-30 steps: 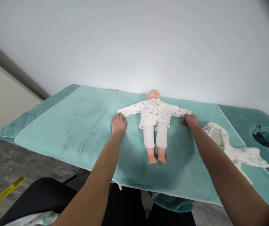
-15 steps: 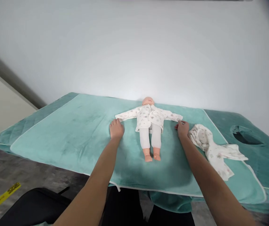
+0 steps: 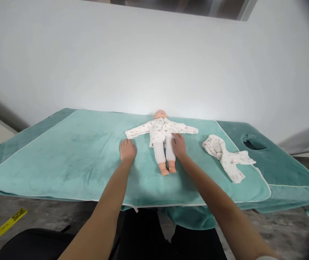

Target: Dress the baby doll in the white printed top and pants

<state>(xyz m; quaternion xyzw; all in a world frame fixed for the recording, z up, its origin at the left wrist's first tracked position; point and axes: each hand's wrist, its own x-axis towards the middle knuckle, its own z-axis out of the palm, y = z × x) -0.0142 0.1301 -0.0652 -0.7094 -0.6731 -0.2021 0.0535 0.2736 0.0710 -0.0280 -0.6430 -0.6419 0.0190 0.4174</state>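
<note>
A baby doll point(image 3: 160, 115) lies on its back, dressed in a white patterned jacket point(image 3: 158, 130) and white trousers point(image 3: 159, 152), with bare feet toward me. Both jacket sleeves are spread out to the sides. My left hand point(image 3: 127, 150) rests on the green sheet just below the cuff of the left sleeve, apart from it, fingers lying on the cloth. At the jacket's lower right edge, beside the doll's leg, my right hand point(image 3: 179, 146) has its fingertips closed on the hem. The exact grip is partly hidden by the hand.
A second white patterned garment point(image 3: 226, 157) lies crumpled on the right of the green sheet point(image 3: 89, 159). Beyond it the bed cover point(image 3: 235, 133) has a dark oval hole point(image 3: 254, 143). A wall point(image 3: 143, 61) stands behind. A black chair point(image 3: 32, 243) is at lower left.
My right hand has moved left from the right cuff to the jacket's hem. My left hand has come off the left cuff and sits slightly below it. The camera view has shifted.
</note>
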